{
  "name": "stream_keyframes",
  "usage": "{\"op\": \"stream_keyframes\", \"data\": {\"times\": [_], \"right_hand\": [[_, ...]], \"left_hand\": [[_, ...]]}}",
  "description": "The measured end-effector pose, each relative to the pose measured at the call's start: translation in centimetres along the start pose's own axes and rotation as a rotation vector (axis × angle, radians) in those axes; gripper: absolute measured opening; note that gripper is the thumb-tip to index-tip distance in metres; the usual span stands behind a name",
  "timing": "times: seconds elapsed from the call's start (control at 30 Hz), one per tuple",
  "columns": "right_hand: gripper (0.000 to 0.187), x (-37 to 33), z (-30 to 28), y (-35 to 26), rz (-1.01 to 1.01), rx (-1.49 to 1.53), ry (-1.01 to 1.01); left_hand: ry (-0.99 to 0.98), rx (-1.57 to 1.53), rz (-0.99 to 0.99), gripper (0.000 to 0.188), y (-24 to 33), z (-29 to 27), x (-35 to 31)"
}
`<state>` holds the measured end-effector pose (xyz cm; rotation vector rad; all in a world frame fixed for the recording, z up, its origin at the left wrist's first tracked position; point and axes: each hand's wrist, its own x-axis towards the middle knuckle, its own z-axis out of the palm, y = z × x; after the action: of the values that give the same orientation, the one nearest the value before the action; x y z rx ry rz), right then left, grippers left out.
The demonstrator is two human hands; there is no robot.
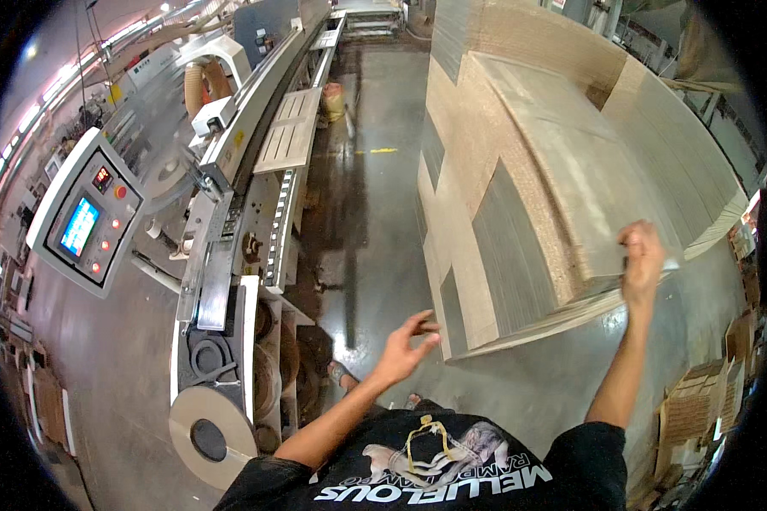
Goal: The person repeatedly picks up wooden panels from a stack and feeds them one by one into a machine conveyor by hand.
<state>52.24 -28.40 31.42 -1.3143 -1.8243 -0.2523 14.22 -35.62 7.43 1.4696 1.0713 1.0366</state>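
My left hand (407, 347) is held in the air beside the near left corner of a tall stack of boards (520, 247). Its fingers are spread, and nothing is in them. At the stack's near right corner, my right hand (643, 255) is closed, its fingers bent over the edge of a grey-brown flat board (584, 153) on top. The fingertips there are partly hidden. This board's right side looks smeared by motion. Light and grey panel edges alternate in blocks along the stack's side.
To the left runs a long edge-banding machine (222, 204) with a tilted control panel (85, 217). Slatted panels (290, 128) lie along its side. A roll of edge tape (181, 434) sits at its near end. Cardboard pieces (694, 400) are stacked at the right.
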Motion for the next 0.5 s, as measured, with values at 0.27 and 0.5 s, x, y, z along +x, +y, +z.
{"op": "stream_keyframes", "data": {"times": [0.27,0.5], "right_hand": [[0.015,-4.8,1.7,-19.2,-0.217,0.427,0.061],[0.011,-18.2,3.4,-19.2,-0.329,0.561,-0.059]], "left_hand": [[-0.269,-0.715,0.287,0.099,9.8,10.8,4.1],[-0.200,-0.619,0.215,0.046,16.8,12.2,4.3]]}}
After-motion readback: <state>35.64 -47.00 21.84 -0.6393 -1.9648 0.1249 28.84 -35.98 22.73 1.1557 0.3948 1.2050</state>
